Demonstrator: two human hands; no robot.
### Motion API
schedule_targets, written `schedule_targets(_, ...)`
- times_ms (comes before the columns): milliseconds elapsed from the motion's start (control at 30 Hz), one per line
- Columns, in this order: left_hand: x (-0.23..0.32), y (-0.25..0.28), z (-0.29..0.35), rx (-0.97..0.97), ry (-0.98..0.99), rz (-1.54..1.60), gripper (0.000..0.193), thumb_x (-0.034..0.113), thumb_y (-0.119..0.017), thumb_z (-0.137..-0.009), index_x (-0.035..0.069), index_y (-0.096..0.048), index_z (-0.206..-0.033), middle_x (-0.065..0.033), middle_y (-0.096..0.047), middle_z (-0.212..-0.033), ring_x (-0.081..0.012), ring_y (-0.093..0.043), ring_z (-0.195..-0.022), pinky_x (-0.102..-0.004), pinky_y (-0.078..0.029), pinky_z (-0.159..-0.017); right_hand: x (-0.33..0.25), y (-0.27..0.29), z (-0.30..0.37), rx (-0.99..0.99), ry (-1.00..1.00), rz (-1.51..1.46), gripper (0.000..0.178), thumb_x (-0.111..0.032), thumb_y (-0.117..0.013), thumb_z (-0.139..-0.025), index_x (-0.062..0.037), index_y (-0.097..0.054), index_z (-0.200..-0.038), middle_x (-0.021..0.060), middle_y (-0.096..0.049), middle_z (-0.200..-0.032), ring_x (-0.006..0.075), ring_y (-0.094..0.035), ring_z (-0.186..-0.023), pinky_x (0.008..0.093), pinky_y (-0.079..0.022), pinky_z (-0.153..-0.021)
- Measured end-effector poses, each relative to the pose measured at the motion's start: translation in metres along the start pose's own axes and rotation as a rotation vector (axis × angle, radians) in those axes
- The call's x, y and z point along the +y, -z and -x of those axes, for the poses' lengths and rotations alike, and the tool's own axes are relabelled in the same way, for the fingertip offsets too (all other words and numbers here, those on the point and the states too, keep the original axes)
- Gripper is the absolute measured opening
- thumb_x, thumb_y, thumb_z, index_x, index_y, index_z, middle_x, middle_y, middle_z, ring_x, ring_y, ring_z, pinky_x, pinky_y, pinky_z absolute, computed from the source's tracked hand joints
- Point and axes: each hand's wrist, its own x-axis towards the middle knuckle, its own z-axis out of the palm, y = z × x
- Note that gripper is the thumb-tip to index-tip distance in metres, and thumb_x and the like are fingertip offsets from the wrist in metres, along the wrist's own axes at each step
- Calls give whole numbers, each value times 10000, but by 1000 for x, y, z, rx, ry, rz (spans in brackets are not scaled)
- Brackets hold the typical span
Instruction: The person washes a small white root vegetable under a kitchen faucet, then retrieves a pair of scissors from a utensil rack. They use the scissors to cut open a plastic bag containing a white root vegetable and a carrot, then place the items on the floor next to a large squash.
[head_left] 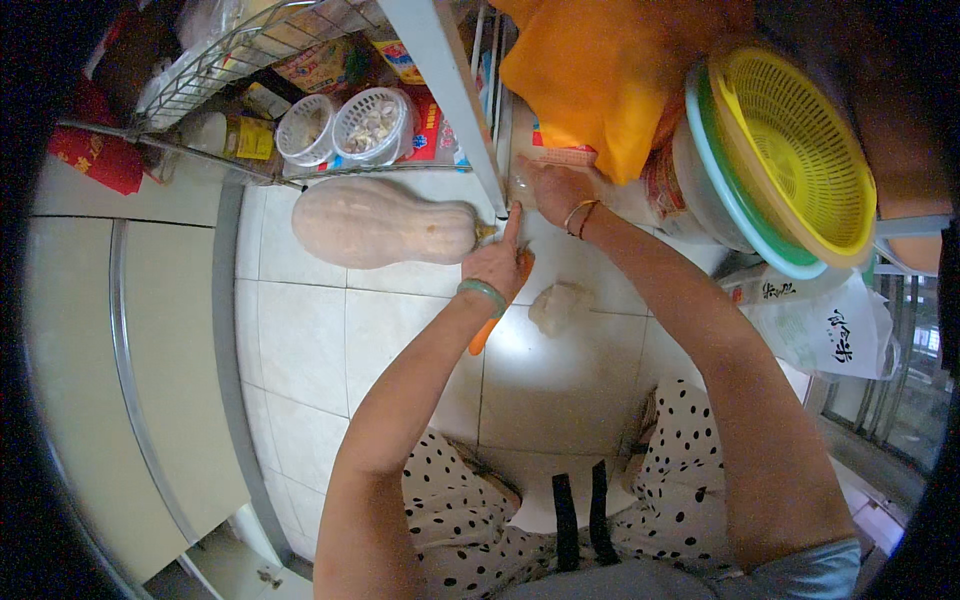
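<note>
Low over the tiled floor, my left hand (pixel 492 262) has its index finger stretched forward and the other fingers curled round a long orange carrot (pixel 486 334). The carrot's ends show on both sides of the palm. My right hand (pixel 560 190) reaches under the shelf's edge, its fingers closed at a clear plastic bag (pixel 521 188); the fingertips are partly hidden. Left of my hands lies a big pale butternut squash (pixel 380 222), its stem toward my left hand. A crumpled clear bag (pixel 561 307) rests on the tiles between my forearms.
A wire rack (pixel 250 50) with white plastic baskets (pixel 374 125) and packages stands ahead, its white post (pixel 450 90) close to my hands. Orange cloth (pixel 600 80) hangs above my right hand. Stacked colanders (pixel 800 150) and a white bag (pixel 830 320) are at right; cabinets (pixel 90 380) at left.
</note>
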Motion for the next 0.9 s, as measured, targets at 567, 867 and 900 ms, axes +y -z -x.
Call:
schedule_targets(567, -12, -1, -9, 12, -98, -115, 822, 177, -534, -814, 215, -1, -1438, -149, -655, -836, -290, -643, -757, -400, -495, -673, 31, -6, 9, 206, 242, 16, 591, -60, -505, -739, -124, -400, -1317, 217, -624, -865, 344, -615, -775, 432, -479, -724)
schedule_targets(867, -8, 0, -29, -89, 2, -184, 828, 189, -534, -830, 203, 28, -1438, -144, -664, -881, -270, -653, -778, -379, -504, -689, 17, -18, -104, 516, 22, -3, 494, -213, -541, -799, -30, -447, -1248, 194, -621, -1025, 365, -575, -986, 432, -436, -873)
schedule_targets(900, -13, -3, -29, -86, 0, -180, 823, 204, -527, -838, 194, 36, -1438, -147, -664, -886, -270, -654, -781, -376, -505, -693, 19, -25, -117, 495, 9, 7, 472, -220, -532, -807, -32, -463, -1234, 193, -606, -1057, 359, -567, -1006, 432, -428, -886)
